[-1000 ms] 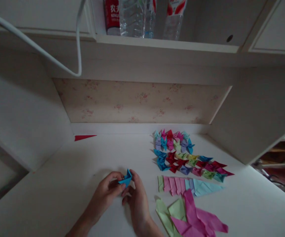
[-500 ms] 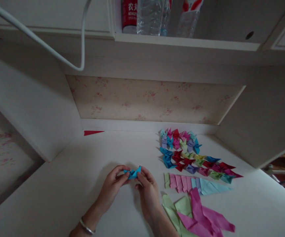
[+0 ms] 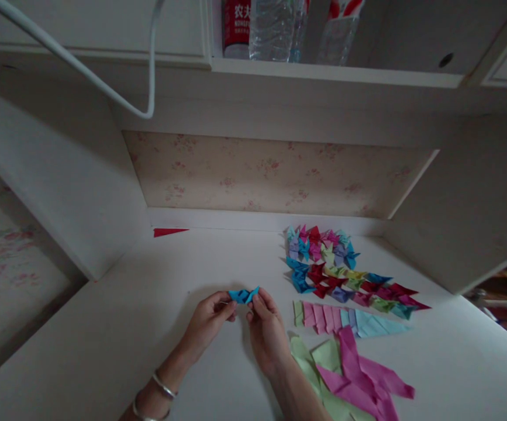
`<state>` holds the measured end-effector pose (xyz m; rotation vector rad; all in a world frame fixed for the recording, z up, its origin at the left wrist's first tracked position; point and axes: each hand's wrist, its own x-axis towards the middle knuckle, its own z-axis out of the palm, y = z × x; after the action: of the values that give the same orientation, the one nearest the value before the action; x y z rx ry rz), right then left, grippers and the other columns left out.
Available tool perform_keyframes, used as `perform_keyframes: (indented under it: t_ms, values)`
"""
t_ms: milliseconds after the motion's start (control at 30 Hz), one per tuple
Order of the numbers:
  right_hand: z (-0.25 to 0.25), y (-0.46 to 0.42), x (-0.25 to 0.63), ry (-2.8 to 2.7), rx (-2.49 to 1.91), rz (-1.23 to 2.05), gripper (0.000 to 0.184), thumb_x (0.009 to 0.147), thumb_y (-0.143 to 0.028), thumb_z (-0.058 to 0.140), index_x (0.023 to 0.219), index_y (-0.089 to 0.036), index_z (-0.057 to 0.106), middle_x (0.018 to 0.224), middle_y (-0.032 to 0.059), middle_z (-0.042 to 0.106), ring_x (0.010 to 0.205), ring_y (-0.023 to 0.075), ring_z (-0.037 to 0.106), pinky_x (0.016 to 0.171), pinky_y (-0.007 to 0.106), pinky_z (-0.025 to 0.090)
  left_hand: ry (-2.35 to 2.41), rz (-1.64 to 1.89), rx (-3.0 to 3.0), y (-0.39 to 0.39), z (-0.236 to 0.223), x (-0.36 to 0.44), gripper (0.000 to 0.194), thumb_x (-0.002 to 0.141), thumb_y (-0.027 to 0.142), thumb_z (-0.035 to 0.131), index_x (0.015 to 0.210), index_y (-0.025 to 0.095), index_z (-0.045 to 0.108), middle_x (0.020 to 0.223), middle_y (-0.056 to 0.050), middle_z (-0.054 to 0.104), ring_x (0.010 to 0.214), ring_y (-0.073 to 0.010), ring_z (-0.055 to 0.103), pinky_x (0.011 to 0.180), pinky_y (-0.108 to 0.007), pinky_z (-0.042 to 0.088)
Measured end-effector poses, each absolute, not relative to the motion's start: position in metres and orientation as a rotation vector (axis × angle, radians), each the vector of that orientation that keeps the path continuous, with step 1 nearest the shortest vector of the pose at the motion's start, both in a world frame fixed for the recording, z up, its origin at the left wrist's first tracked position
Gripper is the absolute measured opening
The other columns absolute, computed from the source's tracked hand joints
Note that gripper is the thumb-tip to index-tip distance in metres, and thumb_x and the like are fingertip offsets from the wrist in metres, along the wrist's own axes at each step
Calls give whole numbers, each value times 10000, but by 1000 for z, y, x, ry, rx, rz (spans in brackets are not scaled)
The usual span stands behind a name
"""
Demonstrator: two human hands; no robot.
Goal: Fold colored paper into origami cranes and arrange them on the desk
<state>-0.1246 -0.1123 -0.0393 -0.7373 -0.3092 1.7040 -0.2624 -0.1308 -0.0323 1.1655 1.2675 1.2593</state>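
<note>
Head view: the blue folded paper (image 3: 244, 296) is held between the two hands over the near middle of the surface (image 3: 117, 339). The left hand (image 3: 204, 324) has a narrow grip, pinching its left end; the right hand (image 3: 268, 333) pinches the right end the same way. One second ago the paper looked more compact, with a point standing up between the fingers; now it is stretched out lengthwise. More of the left forearm has come into sight, with two metal bracelets (image 3: 164, 385) showing. The whole scene has shifted rightward in the view, while the other papers keep their places on the surface.

The surface is white. A thin red paper triangle (image 3: 169, 232) lies at its far left. On the right, from far to near, are a cluster of small colourful folded shapes (image 3: 314, 251), longer rows of them (image 3: 345, 285), a strip of overlapping flat pieces (image 3: 323, 318), and pink folded paper (image 3: 354, 374) over green folded paper (image 3: 303, 356). Beyond are a floral panel (image 3: 271, 175), a shelf (image 3: 336, 71) with plastic bottles (image 3: 271, 32), and a white bent tube (image 3: 90, 76) at far left.
</note>
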Motion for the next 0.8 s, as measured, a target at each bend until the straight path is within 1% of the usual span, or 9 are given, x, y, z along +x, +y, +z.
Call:
perform_keyframes:
  t_ms: [200, 367, 467, 567, 700, 800]
  values:
    - [-38, -112, -125, -262, -706, 1765, 377, 618, -207, 830, 956, -208, 664, 814, -13, 656, 688, 83, 579, 568, 163, 466, 1339, 1262, 1190, -131, -29, -259, 316, 790, 459, 622, 816, 147, 673, 655, -23, 628, 631, -156, 582, 617, -271, 479]
    - [-37, -113, -125, -347, -711, 1744, 335, 626, -214, 823, 922, -187, 666, 663, -46, 597, 554, 60, 499, 516, 161, 414, 1376, 1273, 1236, -132, -30, -259, 348, 804, 491, 590, 825, 154, 671, 600, -10, 593, 579, -148, 551, 572, -257, 449]
    - [-37, -115, -126, -395, -770, 1736, 296, 646, -267, 814, 880, -169, 662, 632, -45, 573, 538, 67, 485, 507, 177, 396, 1392, 1272, 1239, -133, -30, -259, 361, 809, 499, 577, 815, 148, 663, 587, -7, 574, 566, -144, 536, 555, -253, 435]
    - [-37, -116, -128, -416, -813, 1759, 286, 673, -334, 796, 843, -154, 653, 639, -31, 572, 560, 80, 503, 507, 191, 391, 1401, 1269, 1226, -133, -31, -258, 356, 807, 495, 580, 798, 148, 656, 587, -3, 568, 562, -141, 534, 551, -250, 426]
    - [-40, -116, -129, -439, -832, 1730, 296, 674, -346, 793, 845, -152, 648, 705, -20, 598, 541, 70, 493, 487, 192, 373, 1440, 1274, 1193, -132, -33, -257, 353, 803, 480, 588, 859, 143, 673, 575, 3, 569, 546, -137, 529, 536, -247, 415]
    - [-44, -114, -129, -465, -855, 1701, 304, 676, -363, 787, 845, -152, 649, 703, -14, 609, 516, 70, 482, 468, 198, 355, 1449, 1262, 1189, -131, -35, -257, 349, 804, 465, 584, 877, 138, 681, 549, 10, 554, 521, -134, 518, 513, -246, 399]
